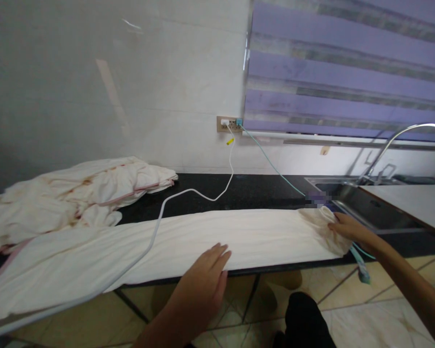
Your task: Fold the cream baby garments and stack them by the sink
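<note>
Left hand (203,280): fingers straight and together, palm flat, fingertips pressing the near edge of the white folded sheet (217,237); grips nothing. Right hand (348,228): fingers curled over the sheet's bunched right end, looks like a light pinch of fabric, thumb hidden so can't confirm a full grip. Sheet lies as a long strip along the front edge of the black countertop (261,191), running left to right. White cable (159,217) crosses over the sheet and runs up to the wall socket (228,123). Teal cable (271,166) drops from the same socket toward the right hand. Crumpled stained bedding (76,191) sits at left rear. Steel sink (358,198) with faucet (413,133) just beyond the right hand.
</note>
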`<state>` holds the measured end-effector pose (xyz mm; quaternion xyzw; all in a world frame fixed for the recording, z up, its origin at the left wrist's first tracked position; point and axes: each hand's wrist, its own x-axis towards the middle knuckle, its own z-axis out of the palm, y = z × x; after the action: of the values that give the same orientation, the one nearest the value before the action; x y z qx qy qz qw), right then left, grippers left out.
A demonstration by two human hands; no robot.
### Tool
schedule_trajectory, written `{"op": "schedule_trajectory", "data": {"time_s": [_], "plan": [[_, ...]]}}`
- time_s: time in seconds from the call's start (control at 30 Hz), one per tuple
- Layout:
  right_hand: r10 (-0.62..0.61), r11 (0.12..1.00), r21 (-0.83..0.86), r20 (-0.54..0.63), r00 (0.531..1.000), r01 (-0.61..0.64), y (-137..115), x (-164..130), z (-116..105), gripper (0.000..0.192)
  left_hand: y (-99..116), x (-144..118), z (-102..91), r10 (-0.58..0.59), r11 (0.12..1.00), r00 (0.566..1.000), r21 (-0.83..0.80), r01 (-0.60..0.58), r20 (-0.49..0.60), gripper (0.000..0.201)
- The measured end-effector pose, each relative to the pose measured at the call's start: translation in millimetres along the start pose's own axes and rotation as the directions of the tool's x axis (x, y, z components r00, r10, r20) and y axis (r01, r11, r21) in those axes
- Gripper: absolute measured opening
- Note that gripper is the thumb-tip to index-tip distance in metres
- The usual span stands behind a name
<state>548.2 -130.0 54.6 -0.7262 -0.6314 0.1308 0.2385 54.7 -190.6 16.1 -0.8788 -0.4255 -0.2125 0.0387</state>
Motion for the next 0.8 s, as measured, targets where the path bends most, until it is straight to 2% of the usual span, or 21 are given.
{"op": "schedule_trajectory", "data": {"time_s": [0.07, 0.17, 0.27, 0.33, 0.4, 0.57, 0.67, 0.8], "plan": [[0.001, 0.998, 0.064, 0.042, 0.999, -0.004, -9, -2, 0, 0.036, 21, 46, 11.0, 0.017, 0.997, 0.999, -0.074, -0.013, 0.042, 0.051], [0.040, 0.999, -0.009, -0.003, 0.999, -0.040, -18, 0, 7, 0.043, 45, 107, 42.2, 0.013, 0.992, 0.995, -0.128, 0.000, 0.095, 0.056], [0.075, 0.995, -0.069, -0.014, 0.997, -0.075, -19, 4, 16, 0.049, 67, 144, 79.8, -0.019, 0.991, 0.990, -0.132, 0.038, 0.141, 0.064], [0.053, 0.997, -0.047, -0.003, 0.999, -0.053, -16, 6, 19, 0.051, 81, 154, 99.2, -0.031, 0.992, 0.986, -0.120, 0.051, 0.164, 0.067], [0.031, 0.999, -0.041, -0.013, 0.999, -0.032, -10, 7, 18, 0.052, 92, 157, 110.9, -0.044, 0.993, 0.983, -0.099, 0.063, 0.180, 0.067], [0.085, 0.989, -0.110, -0.117, 0.990, -0.098, -4, 14, 0, 0.053, 102, 161, 116.5, -0.058, 0.994, 0.976, -0.083, 0.077, 0.208, 0.071], [0.081, 0.994, -0.057, -0.173, 0.982, -0.092, -18, 15, -15, 0.052, 105, 165, 117.6, -0.047, 0.994, 0.973, -0.087, 0.068, 0.228, 0.074], [0.027, 0.997, 0.072, -0.202, 0.979, -0.013, -52, 8, -33, 0.052, 116, 176, 126.0, -0.015, 0.994, 0.970, -0.105, 0.041, 0.241, 0.079]]}}
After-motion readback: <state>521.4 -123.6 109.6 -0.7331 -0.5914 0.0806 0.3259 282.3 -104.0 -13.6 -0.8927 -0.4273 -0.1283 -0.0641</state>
